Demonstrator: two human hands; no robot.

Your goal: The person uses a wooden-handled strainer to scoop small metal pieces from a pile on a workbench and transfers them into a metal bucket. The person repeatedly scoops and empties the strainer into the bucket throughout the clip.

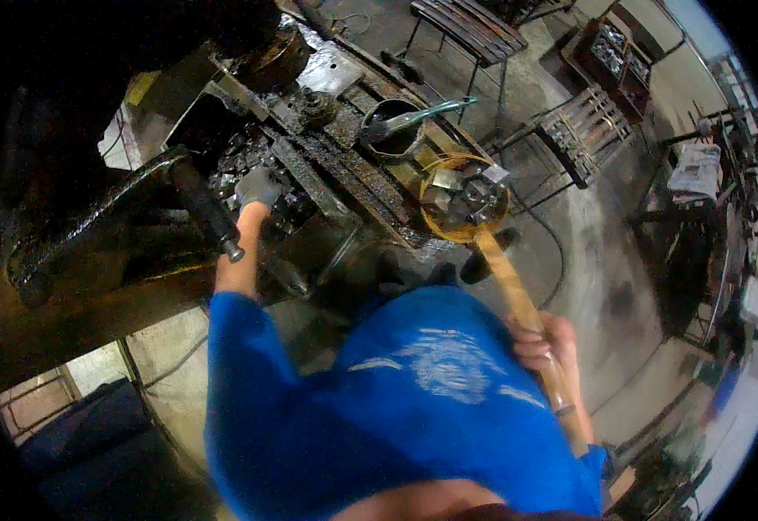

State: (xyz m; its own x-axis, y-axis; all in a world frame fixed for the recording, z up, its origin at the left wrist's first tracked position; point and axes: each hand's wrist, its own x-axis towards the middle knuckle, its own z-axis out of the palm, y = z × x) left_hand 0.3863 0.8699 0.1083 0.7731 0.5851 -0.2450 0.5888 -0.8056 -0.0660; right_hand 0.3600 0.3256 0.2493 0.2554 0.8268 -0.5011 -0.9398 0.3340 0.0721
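Note:
My left hand (pixel 259 187), in a grey glove, reaches down into a dark heap of small metal pieces (pixel 244 154) in the machine bed. Its fingers blur into the heap, so their grip does not show. On the right, my bare right hand (pixel 546 346) is wrapped round the long wooden handle (pixel 511 280) of a round scoop with a yellow rim (pixel 426 213). Several shiny flat metal pieces (pixel 483 193) lie inside that scoop, which sits at the edge of the machine bed.
A round pot (pixel 370 143) with a green-handled brush (pixel 431 111) stands behind the scoop. Above my left forearm juts a dark metal lever (pixel 205 208). Slatted stands (pixel 583 130) and a bin of metal parts (pixel 613 48) are farther right, past a cable on the floor.

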